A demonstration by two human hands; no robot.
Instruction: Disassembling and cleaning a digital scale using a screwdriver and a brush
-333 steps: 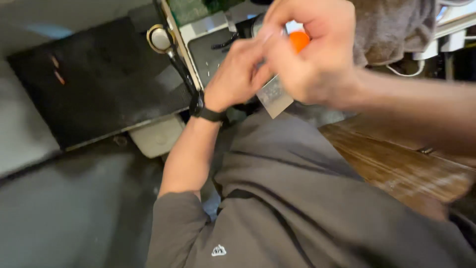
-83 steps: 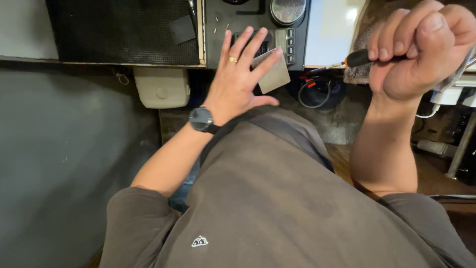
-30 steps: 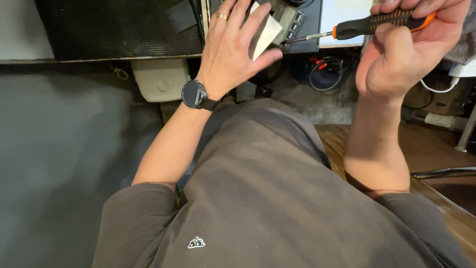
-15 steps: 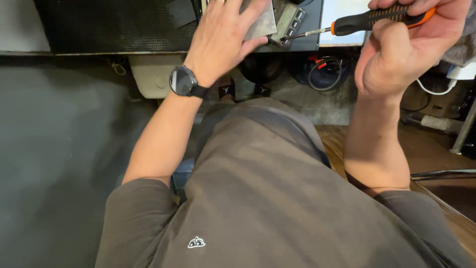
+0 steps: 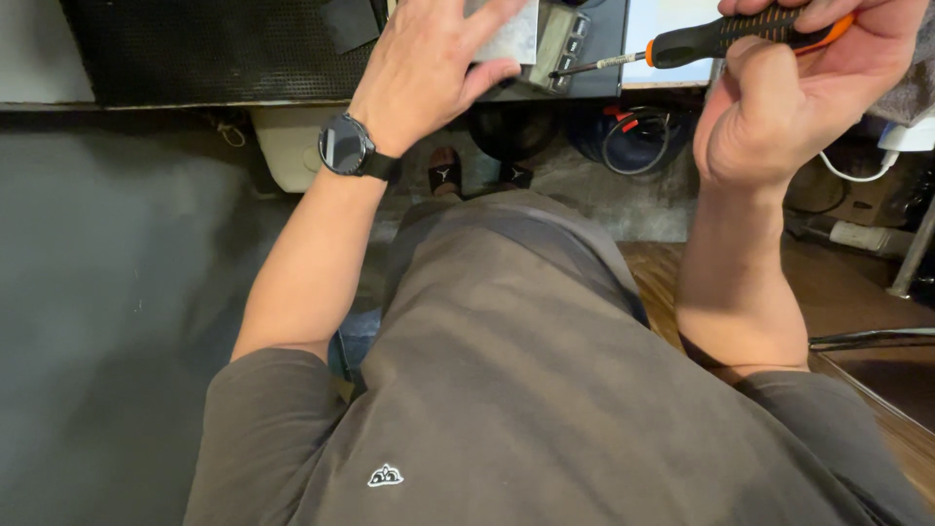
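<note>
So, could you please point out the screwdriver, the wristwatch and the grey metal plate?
screwdriver (image 5: 726,34): head view, on its black handle.
wristwatch (image 5: 343,148): head view, on its round dark face.
grey metal plate (image 5: 514,39): head view, on its bare flat surface.

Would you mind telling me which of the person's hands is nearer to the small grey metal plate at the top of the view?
The left. The left hand holds the grey metal plate; the right hand stays apart to the right, gripping the screwdriver.
</note>
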